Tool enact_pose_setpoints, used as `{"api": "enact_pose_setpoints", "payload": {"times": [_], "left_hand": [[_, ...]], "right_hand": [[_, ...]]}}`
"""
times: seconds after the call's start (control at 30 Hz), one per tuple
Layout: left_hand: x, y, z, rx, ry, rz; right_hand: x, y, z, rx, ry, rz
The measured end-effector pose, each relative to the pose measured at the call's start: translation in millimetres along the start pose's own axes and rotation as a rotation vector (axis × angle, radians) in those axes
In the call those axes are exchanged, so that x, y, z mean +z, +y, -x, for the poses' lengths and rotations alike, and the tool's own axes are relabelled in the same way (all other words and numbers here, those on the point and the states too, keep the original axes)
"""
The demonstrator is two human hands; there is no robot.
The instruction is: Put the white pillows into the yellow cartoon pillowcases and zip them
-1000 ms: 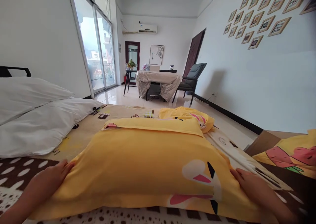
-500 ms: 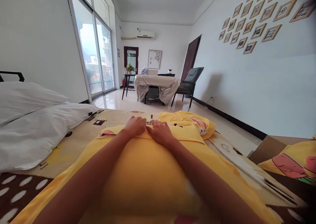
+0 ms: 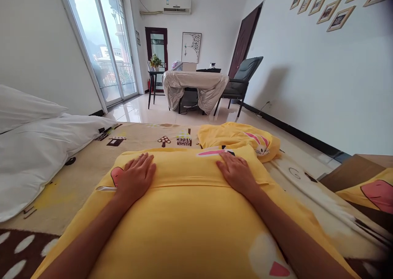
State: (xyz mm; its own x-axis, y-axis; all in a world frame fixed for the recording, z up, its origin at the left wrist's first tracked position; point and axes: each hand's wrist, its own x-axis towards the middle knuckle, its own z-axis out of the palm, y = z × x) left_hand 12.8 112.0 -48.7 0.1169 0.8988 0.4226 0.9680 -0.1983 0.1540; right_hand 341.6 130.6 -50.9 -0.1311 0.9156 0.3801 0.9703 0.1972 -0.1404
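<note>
A large yellow cloth bundle point(image 3: 190, 217) with a folded band along its far edge lies on the patterned bedspread point(image 3: 89, 168). On the left part of that band my left hand point(image 3: 137, 174) rests flat, fingers spread, beside a pink print. My right hand point(image 3: 236, 172) lies flat on the band's right part, near a pink and black print, its fingers also apart. Neither hand grips anything. Just beyond the right hand sits a crumpled yellow cloth point(image 3: 227, 134) with a rabbit print.
White pillows point(image 3: 39, 148) lie on the left of the bed. At the right stands a cardboard box point(image 3: 356, 174) with yellow printed cloth point(image 3: 368, 191) in it. Past the bed are a covered table point(image 3: 196, 80) and a dark chair point(image 3: 239, 82).
My hands, earlier close together at the middle of the far edge, have moved apart to its left and right parts and now lie flat. The view has tilted downward.
</note>
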Motion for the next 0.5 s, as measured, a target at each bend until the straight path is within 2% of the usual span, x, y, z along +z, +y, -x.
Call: {"api": "enact_pose_setpoints", "payload": {"times": [0.1, 0.2, 0.3, 0.37, 0.43, 0.5], "left_hand": [[1.4, -27.2, 13.3, -0.111, -0.019, -0.025], [9.8, -51.4, 23.8, -0.136, -0.065, 0.079], [18.9, -63.8, 30.3, -0.159, -0.087, 0.163], [19.7, -67.3, 32.7, -0.169, -0.119, 0.164], [10.9, -70.6, 33.0, -0.099, -0.172, 0.131], [-11.1, -74.0, 29.7, -0.013, -0.266, 0.079]], "right_hand": [[6.7, 43.8, 18.5, 0.087, 0.041, -0.023], [18.4, 71.2, 28.9, 0.188, 0.016, -0.135], [29.7, 80.6, 29.7, 0.266, 0.027, -0.240], [29.6, 80.4, 29.6, 0.276, 0.030, -0.249], [19.0, 78.7, 31.1, 0.237, -0.014, -0.160], [-2.5, 76.3, 32.5, 0.174, -0.071, -0.027]]}}
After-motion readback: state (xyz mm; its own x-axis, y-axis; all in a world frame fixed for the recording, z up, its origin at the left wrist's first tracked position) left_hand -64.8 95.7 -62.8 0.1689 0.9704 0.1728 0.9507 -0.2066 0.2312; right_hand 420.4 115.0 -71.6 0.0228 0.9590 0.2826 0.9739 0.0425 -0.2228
